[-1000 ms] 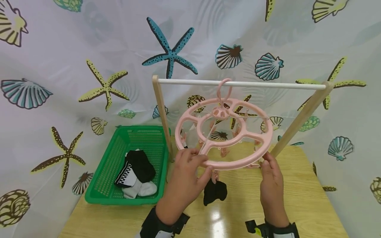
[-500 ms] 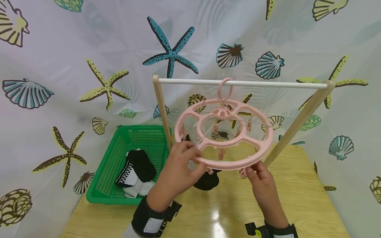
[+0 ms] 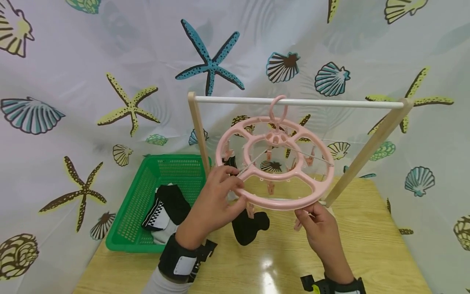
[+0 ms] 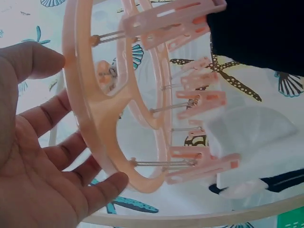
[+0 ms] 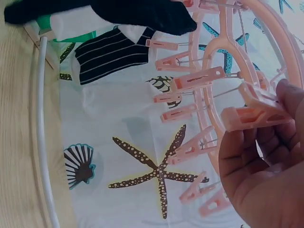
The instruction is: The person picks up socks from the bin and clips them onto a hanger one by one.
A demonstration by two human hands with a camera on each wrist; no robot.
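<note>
A pink round clip hanger (image 3: 282, 204) hangs by its hook from a white rod. My left hand (image 3: 216, 200) holds its near-left rim, thumb on one side and fingers on the other. Under the near-right rim, my right hand (image 3: 319, 228) pinches a pink clothespin (image 5: 251, 114); in the right wrist view nothing shows between its jaws. A black sock (image 3: 247, 228) dangles below the near rim. The right wrist view also has a striped sock (image 5: 114, 57) and a white sock (image 5: 118, 102) hanging from clips.
A green basket (image 3: 125, 204) with black, white and checkered socks (image 3: 161, 216) stands on the wooden table (image 3: 371, 245) at left. Wooden posts (image 3: 382, 139) carry the white rod (image 3: 330, 104). Behind is a shell-and-starfish curtain (image 3: 147, 49).
The hanger has turned, and my left hand has moved left and up with its rim. My right hand has shifted left and now pinches a clothespin. The black sock has swung left.
</note>
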